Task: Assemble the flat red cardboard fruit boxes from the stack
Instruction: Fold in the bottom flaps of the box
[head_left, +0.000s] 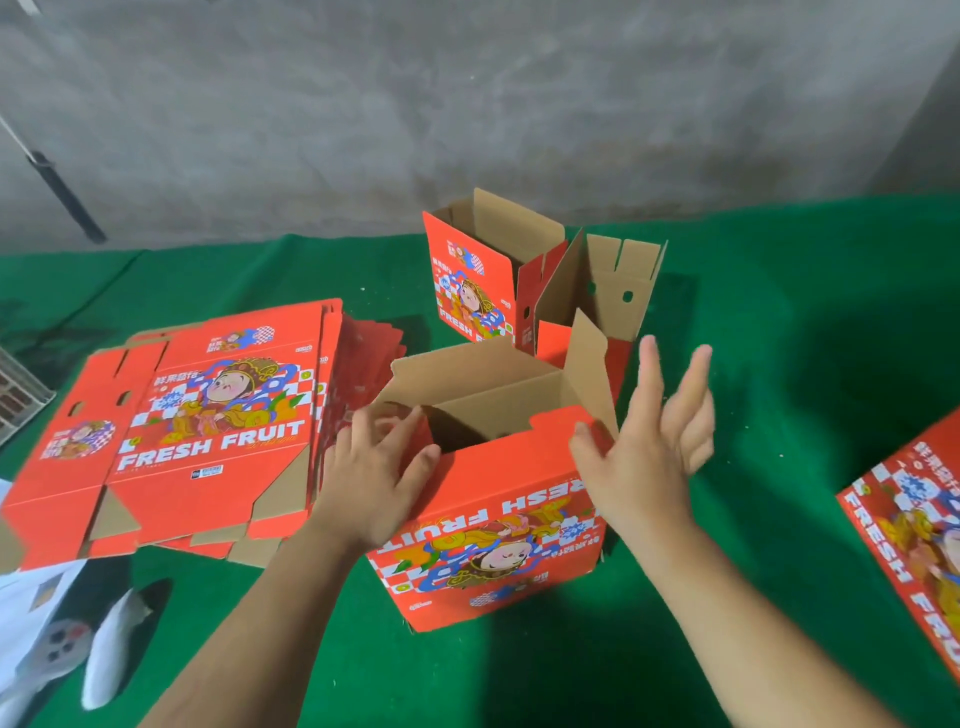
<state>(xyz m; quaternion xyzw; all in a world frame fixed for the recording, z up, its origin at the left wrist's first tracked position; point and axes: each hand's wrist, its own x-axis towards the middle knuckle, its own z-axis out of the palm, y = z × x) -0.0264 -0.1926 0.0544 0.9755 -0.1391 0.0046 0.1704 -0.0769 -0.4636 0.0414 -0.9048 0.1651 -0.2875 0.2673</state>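
A red "FRESH FRUIT" box (498, 540) stands opened up in front of me on the green table, its top flaps raised and its brown inside showing. My left hand (374, 467) lies on the box's left top corner, fingers spread over a folded-in flap. My right hand (649, 441) is at the right top corner with straight spread fingers, its thumb touching the red front edge beside an upright flap. The stack of flat red boxes (208, 426) lies to the left.
Two opened boxes (524, 280) stand behind the one I work on. Another red box (914, 530) lies at the right edge. White paper and a grey object (62, 644) sit at bottom left. A concrete wall runs behind the green table (805, 364).
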